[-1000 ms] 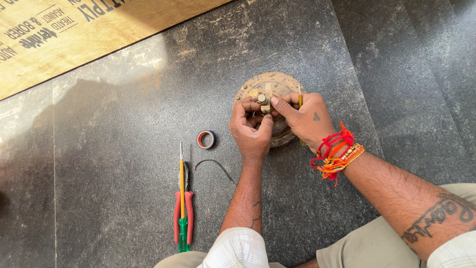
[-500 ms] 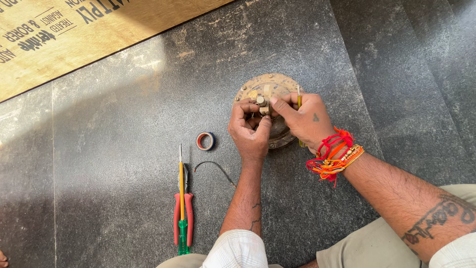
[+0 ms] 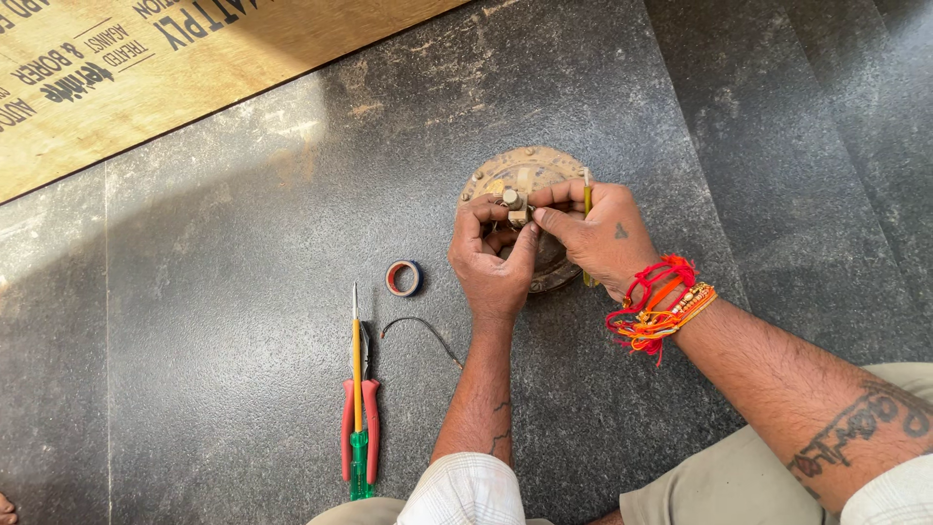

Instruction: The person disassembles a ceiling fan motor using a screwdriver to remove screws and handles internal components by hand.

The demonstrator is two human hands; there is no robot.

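A round, dusty brown metal disc (image 3: 525, 167) lies on the dark stone floor. Both hands work over its middle. My left hand (image 3: 489, 261) pinches a small pale fitting (image 3: 511, 199) at the disc's centre. My right hand (image 3: 595, 236) touches the same fitting with its fingertips and also grips a thin yellow-handled screwdriver (image 3: 587, 199), which sticks up between the fingers. Red and orange threads (image 3: 657, 301) wrap the right wrist. Most of the disc's near half is hidden under the hands.
A small roll of tape (image 3: 403, 278) and a short black wire (image 3: 424, 331) lie left of my left forearm. Red-handled pliers (image 3: 344, 428) and a yellow-green screwdriver (image 3: 358, 389) lie further left. A plywood sheet (image 3: 146, 68) covers the far left.
The hands stay on the disc's centre fitting, with only slight finger shifts. Nothing else has moved.
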